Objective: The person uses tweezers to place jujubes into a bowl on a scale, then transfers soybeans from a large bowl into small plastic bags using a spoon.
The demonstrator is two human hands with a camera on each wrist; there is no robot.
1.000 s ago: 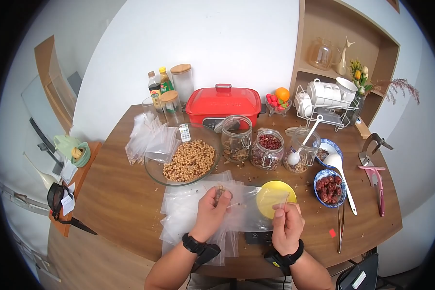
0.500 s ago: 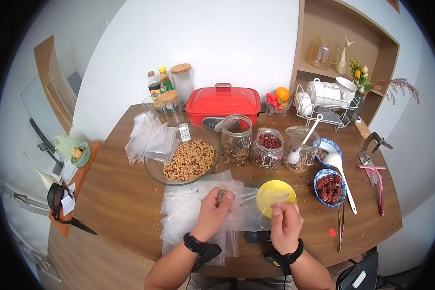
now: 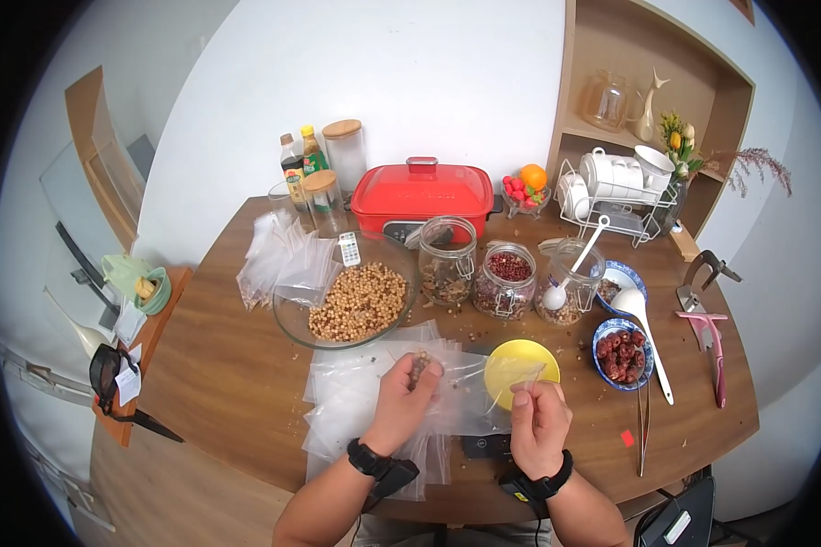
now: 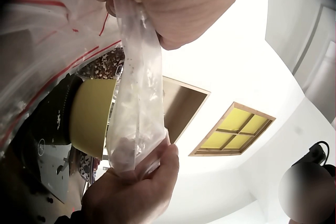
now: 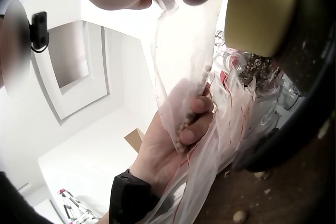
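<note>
Held bag: one, clear plastic (image 3: 472, 401), stretched between two hands above the table (image 3: 205, 365), near side, left of the yellow bowl (image 3: 500, 394). Left hand (image 3: 401, 406): its fingers are curled round the bag's left end, where pale beans (image 5: 207, 68) are enclosed. Right hand (image 3: 543, 427): the right end is pinched between thumb and fingers.

Progress, as judged: a portion of beans is already bagged; the bag is yet to be set down. Whether its mouth is sealed cannot be told. Plenty remains in the large glass bowl (image 3: 289, 321), far left of the hands, and no dates are seen in the held bag.

Count of contents:
- Bags: one held; two groups lying, one pile (image 3: 347, 401) under and beside the left hand, one stack (image 3: 287, 255) farther left; their number cannot be told.
- Large glass bowl: one, part filled with beans.
- Open glass jars: three, in a row at centre: left jar (image 3: 446, 264), middle jar (image 3: 503, 296), right jar (image 3: 556, 305).
- Blue-and-white bowls: two, at right; the near bowl (image 3: 646, 376) is filled with dates (image 3: 620, 354), the far bowl (image 3: 641, 290) is part filled.
- Yellow bowl: one.
- White spoons: two, one (image 3: 590, 244) stood in the right jar, one (image 3: 649, 351) laid across the far bowl's edge.
- Metal tongs (image 3: 644, 433): one.
</note>
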